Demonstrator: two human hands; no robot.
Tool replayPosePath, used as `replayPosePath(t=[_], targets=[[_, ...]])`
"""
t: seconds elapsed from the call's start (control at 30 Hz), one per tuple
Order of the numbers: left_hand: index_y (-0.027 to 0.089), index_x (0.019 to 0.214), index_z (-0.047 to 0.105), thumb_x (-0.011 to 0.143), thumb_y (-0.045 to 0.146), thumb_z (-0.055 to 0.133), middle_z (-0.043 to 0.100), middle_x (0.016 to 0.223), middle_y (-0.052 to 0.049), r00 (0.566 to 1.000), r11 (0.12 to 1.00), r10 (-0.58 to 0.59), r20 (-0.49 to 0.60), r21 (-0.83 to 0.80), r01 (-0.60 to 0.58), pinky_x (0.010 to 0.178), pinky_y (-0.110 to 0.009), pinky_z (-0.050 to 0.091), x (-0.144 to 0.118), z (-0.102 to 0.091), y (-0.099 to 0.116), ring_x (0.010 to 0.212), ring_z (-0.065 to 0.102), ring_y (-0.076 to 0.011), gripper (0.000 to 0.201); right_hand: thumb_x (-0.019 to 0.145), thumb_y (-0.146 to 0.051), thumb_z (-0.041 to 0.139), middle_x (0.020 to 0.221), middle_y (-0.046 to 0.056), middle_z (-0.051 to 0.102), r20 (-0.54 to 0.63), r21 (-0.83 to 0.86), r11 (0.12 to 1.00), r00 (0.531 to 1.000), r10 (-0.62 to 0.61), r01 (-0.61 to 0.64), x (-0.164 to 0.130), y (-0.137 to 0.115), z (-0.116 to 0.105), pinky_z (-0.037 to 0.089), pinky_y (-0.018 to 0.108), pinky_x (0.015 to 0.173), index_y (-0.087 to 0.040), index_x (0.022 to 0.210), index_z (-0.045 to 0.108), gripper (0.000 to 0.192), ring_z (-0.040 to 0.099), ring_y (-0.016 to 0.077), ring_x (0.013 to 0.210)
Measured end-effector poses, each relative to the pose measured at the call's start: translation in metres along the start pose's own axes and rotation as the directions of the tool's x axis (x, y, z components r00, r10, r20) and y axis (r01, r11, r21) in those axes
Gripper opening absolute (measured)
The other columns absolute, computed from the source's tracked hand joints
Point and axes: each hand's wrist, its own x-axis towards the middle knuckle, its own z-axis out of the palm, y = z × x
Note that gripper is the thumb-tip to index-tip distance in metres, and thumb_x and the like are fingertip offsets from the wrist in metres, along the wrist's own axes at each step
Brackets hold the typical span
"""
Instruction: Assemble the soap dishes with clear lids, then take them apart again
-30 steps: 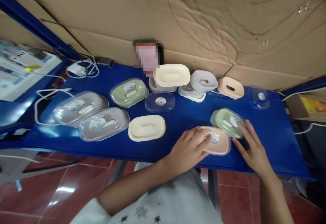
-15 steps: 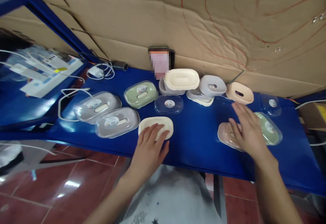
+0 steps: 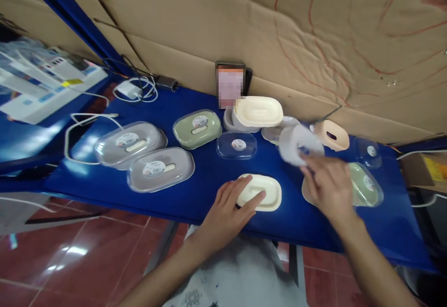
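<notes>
My left hand grips the left end of a shallow oval cream tray, its thumb lying over the tray and its fingers at the far edge. The tray rests on the blue table near its front edge. In my right hand is a pale lilac-grey oval box with a slot, blurred by motion and held off the table. Beneath that hand lies a pinkish box under a clear cover, mostly hidden. Beside it is a green box with a clear lid.
On the left lie two grey boxes with clear lids and a green lidded one. A clear lid lies mid-table. Behind are a stacked cream tray, a peach box and a phone. White cables trail at left.
My left hand has moved right along with the cream tray. My right hand has taken hold of the lilac-grey box and brought it forward off the stack. The view has shifted slightly.
</notes>
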Motion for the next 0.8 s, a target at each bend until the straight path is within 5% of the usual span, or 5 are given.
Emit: replayPosePath(t=[0.17, 0.3, 0.43, 0.6, 0.8], targets=[[0.027, 0.159, 0.051, 0.102, 0.031, 0.074, 0.045, 0.169, -0.021, 0.999, 0.999, 0.02, -0.025, 0.046, -0.018, 0.122, -0.056, 0.047, 0.011, -0.002, -0.018, 0.154, 0.05, -0.037, 0.062, 0.105, -0.012, 0.063, 0.117, 0.009, 0.081, 0.161, 0.15, 0.986, 0.982, -0.102, 0.078, -0.031, -0.077, 0.006, 0.045, 0.045, 0.113, -0.017, 0.139, 0.069, 0.035, 0.073, 0.0227, 0.111], [0.026, 0.156, 0.057, 0.106, 0.029, 0.069, 0.05, 0.169, -0.013, 0.99, 0.995, 0.088, 0.112, 0.041, -0.093, 0.128, -0.05, 0.043, 0.011, -0.006, -0.027, 0.158, 0.048, -0.0313, 0.051, 0.109, -0.024, 0.061, 0.144, 0.012, 0.073, 0.219, 0.205, 0.975, 0.968, -0.126, 0.08, -0.042, -0.096, 0.026, 0.041, 0.05, 0.124, -0.015, 0.143, 0.068, 0.036, 0.064, 0.0278, 0.138], [0.02, 0.148, 0.062, 0.109, 0.029, 0.065, 0.057, 0.164, -0.011, 0.982, 0.993, 0.11, 0.151, 0.024, -0.115, 0.126, -0.048, 0.046, 0.008, -0.001, -0.032, 0.156, 0.051, -0.029, 0.04, 0.108, -0.008, 0.05, 0.156, 0.008, 0.066, 0.222, 0.217, 0.967, 0.958, -0.18, 0.131, -0.051, -0.101, 0.036, 0.041, 0.049, 0.129, -0.016, 0.149, 0.064, 0.044, 0.059, 0.0241, 0.147], [0.02, 0.144, 0.065, 0.109, 0.028, 0.063, 0.06, 0.162, -0.011, 0.982, 0.995, 0.097, 0.163, 0.01, -0.1, 0.125, -0.05, 0.047, 0.006, -0.002, -0.035, 0.153, 0.054, -0.0293, 0.035, 0.104, -0.001, 0.043, 0.162, 0.007, 0.06, 0.245, 0.332, 0.936, 0.947, -0.206, 0.118, -0.043, -0.067, 0.026, 0.041, 0.05, 0.132, -0.023, 0.173, 0.031, 0.074, 0.049, 0.0216, 0.157], [0.021, 0.134, 0.068, 0.101, 0.022, 0.071, 0.045, 0.169, -0.019, 0.991, 0.99, -0.041, 0.125, -0.129, 0.058, 0.122, -0.061, 0.05, -0.003, -0.016, -0.036, 0.159, 0.043, -0.0398, 0.033, 0.104, -0.014, 0.058, 0.18, 0.015, 0.028, 0.383, 0.007, 0.995, 0.92, 0.088, -0.098, 0.001, 0.029, 0.03, 0.027, 0.075, 0.13, -0.03, 0.178, 0.004, 0.093, 0.021, 0.042, 0.168]])
